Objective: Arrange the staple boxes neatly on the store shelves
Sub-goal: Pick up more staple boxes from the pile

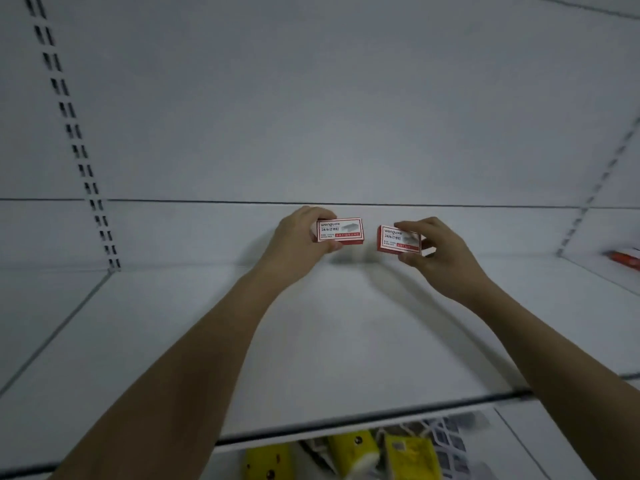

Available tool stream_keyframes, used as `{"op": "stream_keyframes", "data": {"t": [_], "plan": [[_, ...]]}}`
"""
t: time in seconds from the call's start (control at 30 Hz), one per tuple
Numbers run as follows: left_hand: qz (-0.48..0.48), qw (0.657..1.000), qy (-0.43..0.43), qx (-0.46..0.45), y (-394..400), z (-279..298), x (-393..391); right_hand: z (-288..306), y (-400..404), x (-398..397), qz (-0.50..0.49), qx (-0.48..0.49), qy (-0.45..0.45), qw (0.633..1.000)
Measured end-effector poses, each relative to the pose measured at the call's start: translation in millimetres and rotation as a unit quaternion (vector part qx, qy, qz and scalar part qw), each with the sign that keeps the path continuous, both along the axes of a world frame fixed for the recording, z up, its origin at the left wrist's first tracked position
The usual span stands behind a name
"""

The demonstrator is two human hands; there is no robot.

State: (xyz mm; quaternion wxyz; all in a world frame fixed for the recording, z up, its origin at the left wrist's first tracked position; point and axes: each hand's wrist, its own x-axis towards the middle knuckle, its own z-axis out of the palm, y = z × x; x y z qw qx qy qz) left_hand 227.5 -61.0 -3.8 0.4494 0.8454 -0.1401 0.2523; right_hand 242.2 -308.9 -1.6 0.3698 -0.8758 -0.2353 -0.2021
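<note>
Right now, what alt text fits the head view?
Two hands each hold a red-and-white staple box above a white shelf: left hand with left box, right hand with right box, slightly apart. Yellow packs lie below.

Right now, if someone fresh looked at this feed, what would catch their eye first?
Two red-and-white staple boxes held up near the back of the white shelf: the left hand grips the left box, the right hand pinches the right box, with a gap between them. Next, yellow packages on the level below, at the bottom edge.
</note>
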Motion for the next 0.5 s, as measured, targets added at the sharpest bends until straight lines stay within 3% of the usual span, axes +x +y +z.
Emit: {"op": "stream_keyframes", "data": {"t": [0.33, 0.5], "plan": [[-0.132, 0.98, 0.142, -0.038, -67.4, 9.0, -36.6, 16.6, -112.3, -111.8, -0.165, -0.028, 0.038, 0.985], [-0.18, 0.972, 0.154, 0.001, -125.6, 31.3, -55.8, 27.5, -174.4, -149.2, -0.211, -0.036, 0.04, 0.976]]}}
